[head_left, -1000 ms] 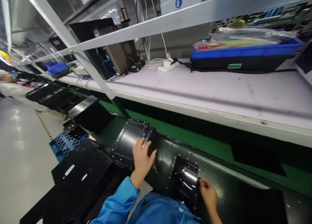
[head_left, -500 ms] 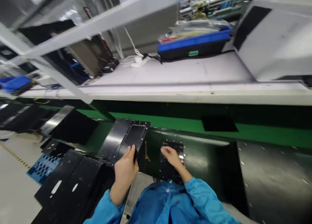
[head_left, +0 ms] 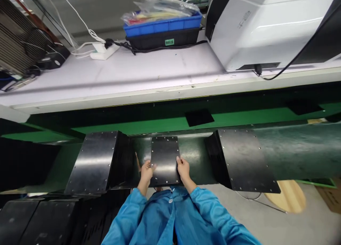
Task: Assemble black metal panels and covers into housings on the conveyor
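A flat black panel (head_left: 165,156) with small bright dots along its edges lies in front of me on the dark green work surface (head_left: 195,154). My left hand (head_left: 146,172) is closed at the panel's left edge, its thumb lying over the top. Fingers of my right hand (head_left: 183,168) pinch the opposite edge. To the left of my hands stands a black housing (head_left: 96,161) with a studded top. A second black housing (head_left: 245,156) stands to the right. A thin brown strip (head_left: 137,161) lies beside my left hand.
Behind runs a white shelf (head_left: 149,78) with a blue bin (head_left: 163,25) of plastic bags, a power strip (head_left: 105,52) and a large white machine (head_left: 247,28). More black housings (head_left: 48,216) sit at lower left. A round wooden stool (head_left: 289,197) stands at lower right.
The view has swung to the right. My left hand has left the larger black piece on the left and now grips the panel's left edge; my right hand is at its right edge.
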{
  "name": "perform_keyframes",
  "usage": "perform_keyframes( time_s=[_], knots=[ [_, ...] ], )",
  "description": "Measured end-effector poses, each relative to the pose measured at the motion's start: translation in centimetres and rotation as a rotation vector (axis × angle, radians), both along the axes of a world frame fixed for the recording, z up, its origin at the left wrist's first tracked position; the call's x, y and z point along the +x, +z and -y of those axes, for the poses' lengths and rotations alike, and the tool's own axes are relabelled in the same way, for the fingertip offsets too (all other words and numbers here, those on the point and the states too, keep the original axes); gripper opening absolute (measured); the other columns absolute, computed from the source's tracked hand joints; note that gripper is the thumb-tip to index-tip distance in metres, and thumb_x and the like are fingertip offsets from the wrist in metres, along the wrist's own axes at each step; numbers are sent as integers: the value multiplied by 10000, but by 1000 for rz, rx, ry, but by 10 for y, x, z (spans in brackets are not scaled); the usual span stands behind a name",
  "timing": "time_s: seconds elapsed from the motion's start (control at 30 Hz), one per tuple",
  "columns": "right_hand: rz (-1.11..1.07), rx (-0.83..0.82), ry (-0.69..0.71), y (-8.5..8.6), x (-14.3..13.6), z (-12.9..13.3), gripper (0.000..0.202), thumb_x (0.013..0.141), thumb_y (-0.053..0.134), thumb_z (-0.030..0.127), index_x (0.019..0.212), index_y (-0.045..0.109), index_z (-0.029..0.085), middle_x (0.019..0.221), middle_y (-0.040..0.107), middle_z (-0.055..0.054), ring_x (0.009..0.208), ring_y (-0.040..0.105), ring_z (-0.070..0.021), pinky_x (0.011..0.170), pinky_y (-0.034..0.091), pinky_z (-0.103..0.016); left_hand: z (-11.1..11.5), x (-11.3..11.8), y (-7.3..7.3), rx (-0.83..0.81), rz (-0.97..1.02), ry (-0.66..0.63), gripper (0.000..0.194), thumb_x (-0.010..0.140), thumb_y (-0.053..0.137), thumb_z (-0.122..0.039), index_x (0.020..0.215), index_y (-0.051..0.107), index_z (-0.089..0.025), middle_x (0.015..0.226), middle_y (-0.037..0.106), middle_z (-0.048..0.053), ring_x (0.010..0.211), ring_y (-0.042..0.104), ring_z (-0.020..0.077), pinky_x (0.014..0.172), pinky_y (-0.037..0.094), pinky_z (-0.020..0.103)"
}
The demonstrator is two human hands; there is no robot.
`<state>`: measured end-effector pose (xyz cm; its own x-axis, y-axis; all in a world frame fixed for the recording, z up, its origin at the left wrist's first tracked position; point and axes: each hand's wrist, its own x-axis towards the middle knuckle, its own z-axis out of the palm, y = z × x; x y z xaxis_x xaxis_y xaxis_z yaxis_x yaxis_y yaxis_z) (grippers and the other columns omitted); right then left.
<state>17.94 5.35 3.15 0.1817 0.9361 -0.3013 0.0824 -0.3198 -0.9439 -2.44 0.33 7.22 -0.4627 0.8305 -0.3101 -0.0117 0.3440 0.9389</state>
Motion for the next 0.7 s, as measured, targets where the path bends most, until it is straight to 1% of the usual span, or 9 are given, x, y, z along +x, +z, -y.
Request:
perform_keyframes(
  time_s=[0.07, 0.17, 0.23, 0.3, 0.4, 0.47, 0.57, 0.63, 0.7],
  knots=[
    [249, -38, 33, -22, 7, -1, 531, 891, 520, 667, 838, 759, 196, 788, 736, -76, 806, 653, -274, 772, 463, -342, -4, 5, -36, -78, -36, -44, 404, 597, 811, -517, 777, 665, -185, 749, 701, 36, 742, 664, 207, 736, 515, 312],
    [489, -75, 104, -44, 10, 2, 487, 961, 487, 542, 1025, 814, 186, 959, 785, -112, 930, 703, -292, 834, 485, -345, -1, 4, -58, -141, -95, -104, 329, 656, 767, -456, 818, 739, -172, 780, 735, 58, 826, 702, 260, 799, 540, 361],
    [607, -64, 147, -51, 12, 5, 460, 982, 508, 485, 1118, 818, 174, 1068, 784, -134, 1030, 706, -287, 900, 493, -336, 2, 1, -61, -191, -178, -97, 246, 672, 758, -376, 809, 762, -172, 786, 733, 84, 945, 712, 326, 903, 538, 430],
    [710, -45, 181, -55, 15, 5, 415, 981, 543, 414, 1167, 814, 160, 1140, 769, -156, 1122, 688, -285, 973, 484, -330, 4, -4, -63, -237, -320, -81, 221, 688, 744, -296, 863, 790, -169, 919, 755, 142, 1145, 674, 395, 1054, 483, 504],
    [779, -58, 201, -55, 17, 0, 368, 971, 582, 366, 1173, 804, 154, 1156, 761, -162, 1173, 672, -284, 1018, 471, -328, 0, -9, -63, -286, -495, -89, 314, 745, 718, -254, 1036, 800, -170, 1204, 744, 192, 1322, 604, 391, 1168, 416, 502],
    [752, -132, 182, -50, 12, -3, 335, 970, 607, 404, 1103, 801, 165, 1118, 769, -146, 1117, 693, -278, 961, 489, -324, -6, -9, -62, -314, -436, -94, 270, 749, 713, -249, 998, 784, -170, 1141, 768, 173, 1210, 678, 354, 1088, 494, 458],
    [661, -272, 118, -39, 0, -2, 293, 961, 641, 454, 899, 761, 195, 969, 769, -112, 963, 716, -269, 832, 495, -320, -13, -6, -59, -337, -299, -132, 116, 698, 697, -252, 793, 720, -189, 858, 760, 105, 930, 733, 319, 892, 565, 427],
    [645, -257, 47, -27, -7, -2, 258, 962, 648, 433, 857, 707, 204, 925, 748, -103, 933, 707, -267, 819, 489, -325, -16, -3, -58, -301, -251, -149, 97, 664, 689, -291, 713, 679, -207, 759, 717, 64, 825, 700, 303, 816, 556, 430],
    [664, -178, -30, -8, -8, -2, 191, 972, 635, 389, 920, 663, 207, 978, 730, -105, 938, 695, -263, 836, 490, -336, -20, 3, -53, -229, -148, -115, 133, 626, 701, -332, 682, 662, -217, 705, 677, 35, 756, 654, 282, 761, 533, 427]
  ],
)
